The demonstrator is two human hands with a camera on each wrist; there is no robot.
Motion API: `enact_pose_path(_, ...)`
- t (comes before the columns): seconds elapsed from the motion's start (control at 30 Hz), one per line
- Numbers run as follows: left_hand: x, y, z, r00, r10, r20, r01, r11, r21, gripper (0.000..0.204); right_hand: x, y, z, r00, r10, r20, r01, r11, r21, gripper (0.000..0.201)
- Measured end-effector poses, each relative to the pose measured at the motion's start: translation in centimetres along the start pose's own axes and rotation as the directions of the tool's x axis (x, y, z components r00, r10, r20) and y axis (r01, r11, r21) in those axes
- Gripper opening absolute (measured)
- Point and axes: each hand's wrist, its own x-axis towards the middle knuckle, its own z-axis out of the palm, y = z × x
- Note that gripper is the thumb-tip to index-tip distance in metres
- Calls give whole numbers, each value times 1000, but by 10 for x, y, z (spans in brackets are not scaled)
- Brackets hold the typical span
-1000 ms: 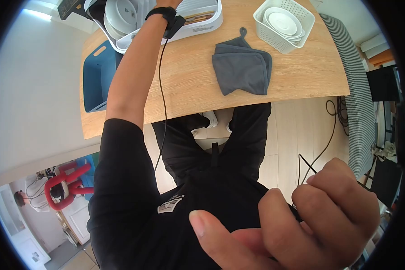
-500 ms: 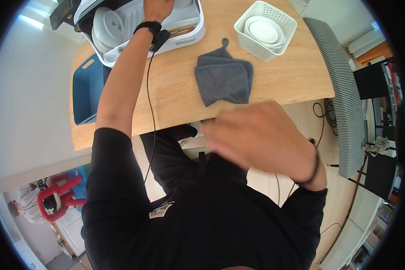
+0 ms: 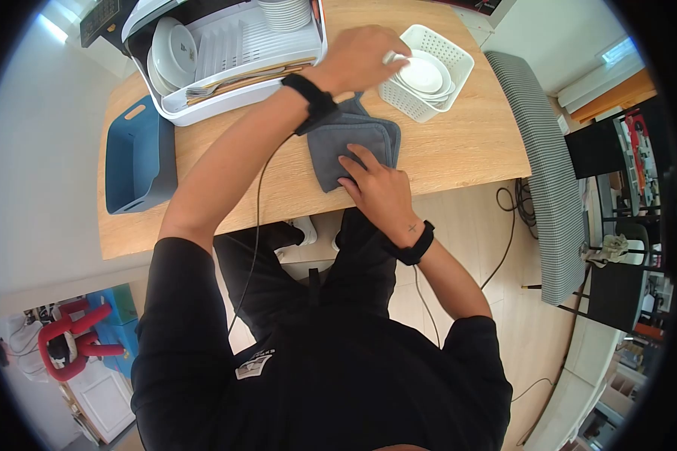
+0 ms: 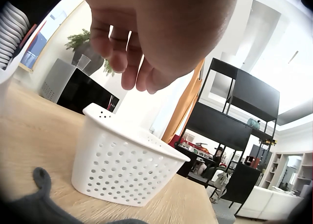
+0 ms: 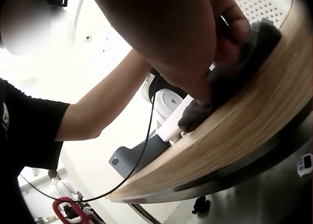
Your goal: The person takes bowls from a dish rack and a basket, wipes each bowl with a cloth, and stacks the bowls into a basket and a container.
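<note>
- Gray cloth [image 3: 350,134] is touched by the right hand [image 3: 382,197], its grip spread apart, near the surface's [image 3: 462,144] six-o'clock edge.
- Left hand [image 3: 362,60], grip loosely bent and apart, is held above the white basket [image 4: 129,168], placed between one and two o'clock from the cloth.
- Plates [image 3: 423,75] are stacked inside.

Black short-sleeved shirt [image 3: 368,368], pale chest print [image 3: 253,365]; black wristbands [image 3: 420,244], dark cable [image 3: 259,207].

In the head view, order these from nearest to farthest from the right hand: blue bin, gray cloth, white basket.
1. Gray cloth: nearest, directly below the right hand.
2. White basket: farther forward, slightly right.
3. Blue bin: farthest, well to the left.
</note>
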Motion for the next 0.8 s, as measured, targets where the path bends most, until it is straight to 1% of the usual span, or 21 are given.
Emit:
enact_pose_path(0.03,2,3,8,995,60,75,-65,996,68,28,-2,-4,0,998,55,-31,-55,998,-7,30)
enact_pose_path(0.07,4,6,15,982,112,152,-133,982,133,33,-4,-6,2,999,43,-27,-44,999,-19,30)
enact_pose_path(0.1,5,9,21,985,111,135,-130,982,136,33,-7,-6,5,997,60,-50,-61,998,-28,29)
enact_pose_path(0.13,6,13,26,962,101,255,-146,975,164,40,-11,-7,7,994,78,-73,-81,996,-36,27)
enact_pose_path(0.17,6,16,29,925,87,371,-167,967,191,47,-13,-8,8,995,70,-71,-73,996,-48,27)
enact_pose_path(0.2,5,17,31,930,89,357,-167,967,192,47,-14,-8,8,993,88,-80,-91,995,-36,27)
enact_pose_path(0.27,1,21,32,869,-11,495,-136,956,259,56,-16,-7,10,990,105,-93,-108,994,-31,26)
enact_pose_path(0.3,-2,21,33,887,-8,463,-110,967,228,55,-17,-6,12,989,114,-95,-116,993,-13,27)
enact_pose_path(0.37,-5,23,32,893,9,450,-122,967,224,54,-17,-5,14,987,125,-105,-126,992,0,27)
enact_pose_path(0.43,-6,26,31,900,19,436,-129,966,223,54,-15,-6,16,988,127,-91,-122,991,59,27)
enact_pose_path(0.5,-6,29,29,910,50,411,-128,978,166,45,-15,-7,18,986,128,-106,-123,991,54,27)
enact_pose_path(0.53,-6,29,31,912,56,407,-134,977,165,45,-16,-7,19,984,133,-117,-128,990,53,27)
enact_pose_path(0.6,-5,32,37,935,72,347,-123,984,127,33,-18,-7,23,981,136,-141,-133,991,29,27)
enact_pose_path(0.63,-5,34,37,936,79,343,-129,984,126,33,-19,-7,25,979,136,-155,-135,991,16,27)
enact_pose_path(0.7,-6,38,37,952,106,286,-143,983,114,19,-19,-8,24,979,137,-148,-135,991,27,27)
enact_pose_path(0.73,-6,39,37,954,107,279,-144,983,116,19,-19,-8,23,981,139,-135,-134,990,45,26)
enact_pose_path(0.8,-4,39,37,951,64,301,-106,986,128,19,-20,-9,23,982,136,-134,-132,990,42,27)
